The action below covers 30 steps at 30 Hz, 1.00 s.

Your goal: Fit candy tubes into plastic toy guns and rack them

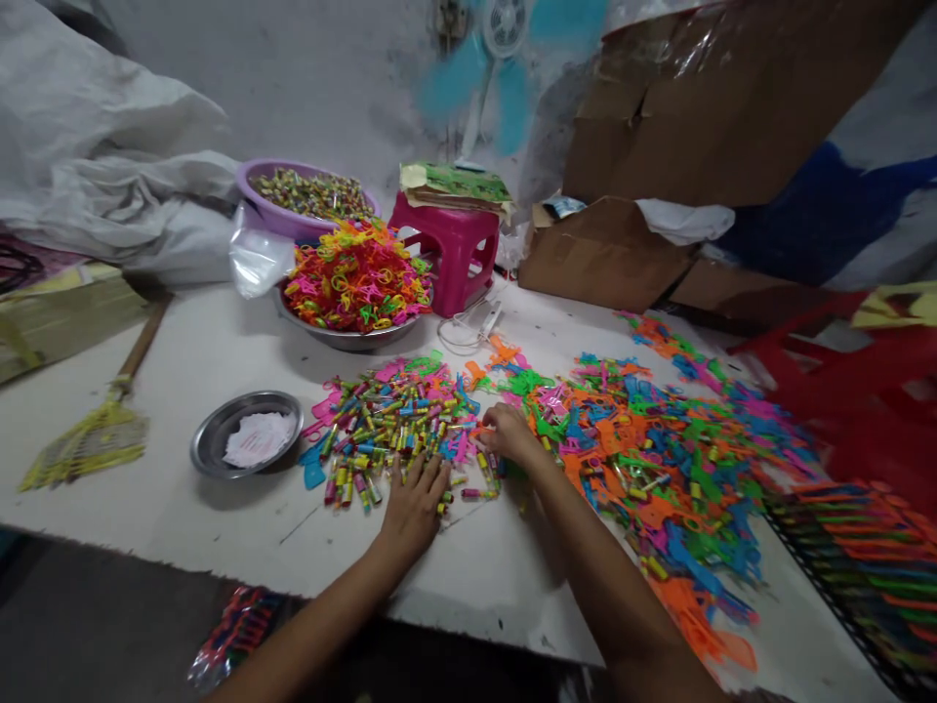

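My left hand [416, 496] lies with its fingers stretched apart on the near edge of a pile of small yellow, red and blue tubes [399, 420] in clear wrapping. Just right of the pile, my right hand [507, 434] is closed, its fingers curled together beside a bit of orange plastic; what they grip is hidden. Beyond my right forearm spreads a wide heap of flat plastic toy pieces [615, 439], several gun-shaped, in orange, green, blue and pink. A few loose tubes [479, 493] lie between my hands.
A steel bowl with paper slips [258, 439] and a yellow hand-shaped fan [92, 444] stand left. Behind are a heaped metal basin [344, 340], a purple tub [253, 200], a pink stool [465, 254], a turning fan [505, 29] and cardboard boxes [600, 254]. A black-edged tray [827, 586] is right.
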Motion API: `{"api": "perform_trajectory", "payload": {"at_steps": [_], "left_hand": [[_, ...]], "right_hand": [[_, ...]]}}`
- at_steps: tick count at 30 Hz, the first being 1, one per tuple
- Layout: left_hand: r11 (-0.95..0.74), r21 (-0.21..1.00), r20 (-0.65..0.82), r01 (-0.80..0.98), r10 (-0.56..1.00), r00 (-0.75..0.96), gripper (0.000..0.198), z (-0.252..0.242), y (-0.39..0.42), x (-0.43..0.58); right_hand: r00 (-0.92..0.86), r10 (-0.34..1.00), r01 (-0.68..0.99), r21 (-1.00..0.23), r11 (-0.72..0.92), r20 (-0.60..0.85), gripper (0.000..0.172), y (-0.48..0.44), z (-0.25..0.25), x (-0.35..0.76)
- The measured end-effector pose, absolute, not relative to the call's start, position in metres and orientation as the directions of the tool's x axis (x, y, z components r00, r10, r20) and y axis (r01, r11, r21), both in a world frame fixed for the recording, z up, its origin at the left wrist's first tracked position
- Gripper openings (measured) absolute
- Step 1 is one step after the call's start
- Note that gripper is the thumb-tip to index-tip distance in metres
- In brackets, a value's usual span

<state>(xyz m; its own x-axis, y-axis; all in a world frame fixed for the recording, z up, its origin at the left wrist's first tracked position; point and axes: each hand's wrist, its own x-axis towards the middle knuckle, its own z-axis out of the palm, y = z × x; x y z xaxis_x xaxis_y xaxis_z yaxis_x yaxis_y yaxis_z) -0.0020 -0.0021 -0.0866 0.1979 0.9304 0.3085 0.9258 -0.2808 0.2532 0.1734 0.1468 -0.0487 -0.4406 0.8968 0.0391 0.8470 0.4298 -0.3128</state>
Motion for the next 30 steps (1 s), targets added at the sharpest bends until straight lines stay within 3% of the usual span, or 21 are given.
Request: {"api": "perform_trajectory", "payload": {"at_steps": [4,10,13,16,23,25,28,30], "left_hand": [[-0.229,0.264,0.344,0.937,0.93,0.13,0.056,-0.086,-0.009,-0.004],[-0.547,0.229,0.292,0.805,0.827,0.479,0.056,-0.084,-0.016,0.013],[-0.467,0.264,0.236,0.844,0.88,0.413,0.054,-0.088,-0.014,0.011],[-0.39,0.299,0.221,0.871,0.916,0.335,0.056,-0.092,-0.011,0.002],[-0.371,0.359,0.342,0.856,0.906,0.249,0.058,-0.098,-0.015,-0.015],[-0.387,0.376,0.374,0.842,0.895,0.244,0.06,-0.098,-0.018,-0.02],[-0.433,0.369,0.403,0.822,0.872,0.278,0.059,-0.095,-0.021,-0.021],[-0.48,0.344,0.388,0.807,0.855,0.344,0.056,-0.092,-0.021,-0.017]], "right_hand": [[-0.372,0.922,0.826,-0.416,0.381,0.106,0.01,0.145,-0.049,0.173],[-0.202,0.96,0.744,-0.608,0.278,0.192,0.034,0.12,-0.055,0.188],[-0.088,0.958,0.62,-0.738,0.267,0.272,0.038,0.088,-0.067,0.18],[-0.12,0.946,0.571,-0.759,0.313,0.3,0.039,0.056,-0.081,0.153],[-0.121,0.951,0.405,-0.86,0.309,0.285,0.036,0.051,-0.079,0.108],[-0.081,0.959,0.473,-0.836,0.278,0.273,0.037,0.067,-0.073,0.12],[-0.105,0.976,0.739,-0.643,0.203,0.188,0.035,0.097,-0.068,0.145],[-0.16,0.982,0.824,-0.534,0.19,0.102,0.032,0.113,-0.066,0.156]]}}
